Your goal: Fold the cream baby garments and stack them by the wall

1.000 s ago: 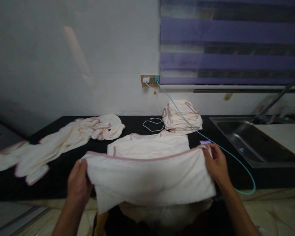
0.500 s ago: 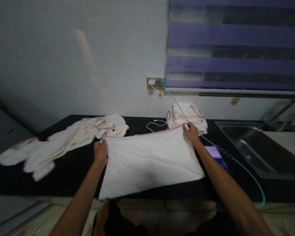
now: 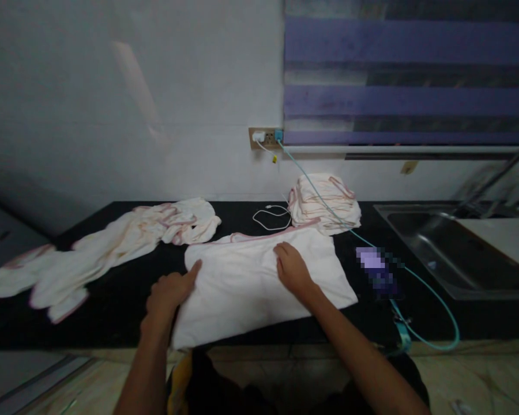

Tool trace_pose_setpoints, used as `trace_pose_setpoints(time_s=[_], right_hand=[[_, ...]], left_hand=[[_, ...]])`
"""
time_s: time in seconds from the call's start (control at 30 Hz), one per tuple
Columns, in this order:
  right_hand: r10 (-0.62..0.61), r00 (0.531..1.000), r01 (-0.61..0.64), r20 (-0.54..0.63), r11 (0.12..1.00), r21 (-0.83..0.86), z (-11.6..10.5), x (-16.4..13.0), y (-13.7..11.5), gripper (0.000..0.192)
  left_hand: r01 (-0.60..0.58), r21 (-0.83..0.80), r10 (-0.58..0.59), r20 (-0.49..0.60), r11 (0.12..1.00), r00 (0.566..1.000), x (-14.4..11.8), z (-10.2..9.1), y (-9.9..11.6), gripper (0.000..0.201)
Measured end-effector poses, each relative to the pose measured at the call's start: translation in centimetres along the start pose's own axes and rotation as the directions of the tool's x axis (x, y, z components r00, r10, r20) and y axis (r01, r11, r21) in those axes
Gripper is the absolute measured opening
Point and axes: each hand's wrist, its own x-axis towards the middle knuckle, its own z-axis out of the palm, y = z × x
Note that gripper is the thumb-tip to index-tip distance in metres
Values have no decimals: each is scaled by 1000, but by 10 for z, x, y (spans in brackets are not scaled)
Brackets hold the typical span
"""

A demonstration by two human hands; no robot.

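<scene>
A white cloth with pink trim lies folded flat on the black counter in front of me. My left hand rests palm down on its left edge, index finger stretched out. My right hand presses flat on the cloth's upper middle. Neither hand grips anything. A stack of folded cloths sits behind the cloth near the wall. A heap of loose unfolded cloths stretches along the counter to the left.
A steel sink with a tap is set into the counter at right. A phone lies right of the cloth on a teal cable running to the wall socket. A white cable coils near the stack.
The cloth was held up by its two top corners, then folded forward onto the counter. Both hands let go of the corners and now lie flat on it.
</scene>
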Motion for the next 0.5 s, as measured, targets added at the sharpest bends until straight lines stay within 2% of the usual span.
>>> trace_pose_setpoints(time_s=[0.1, 0.17, 0.23, 0.3, 0.33, 0.4, 0.5], right_hand=[[84, 995, -79, 53, 992, -94, 8, -3, 1, 47], [112, 992, -103, 57, 985, -142, 9, -5, 0, 48], [132, 990, -121, 53, 978, -168, 9, -8, -2, 49], [160, 985, -146, 61, 971, -187, 7, -9, -5, 52], [173, 982, -156, 72, 968, -198, 6, -9, -7, 53], [196, 975, -169, 102, 959, -229, 5, -9, -9, 55], [212, 968, -168, 138, 945, -279, 3, -10, -12, 57]], left_hand=[[-6, 157, -13, 124, 988, 992, 4, 1, 8, 53], [-38, 128, 17, 163, 991, 986, 6, 1, 12, 47], [-49, -6, 49, 198, 999, 979, 6, 3, 14, 43], [6, -235, 60, 269, 972, 961, 0, 4, 19, 43], [58, -360, 61, 309, 931, 949, -5, 4, 22, 44], [180, -578, 60, 370, 796, 927, -17, 3, 32, 47], [271, -784, 44, 355, 559, 934, -33, -3, 53, 55]])
